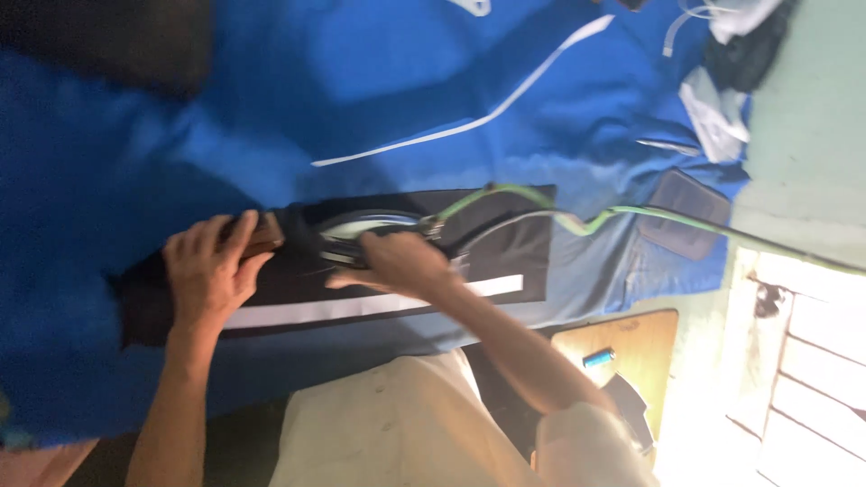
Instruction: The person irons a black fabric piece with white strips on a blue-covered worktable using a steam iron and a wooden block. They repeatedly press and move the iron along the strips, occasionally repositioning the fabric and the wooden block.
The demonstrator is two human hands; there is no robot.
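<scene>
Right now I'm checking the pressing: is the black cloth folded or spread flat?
Spread flat: the black cloth lies open on the blue fabric, white stripe straight.
</scene>
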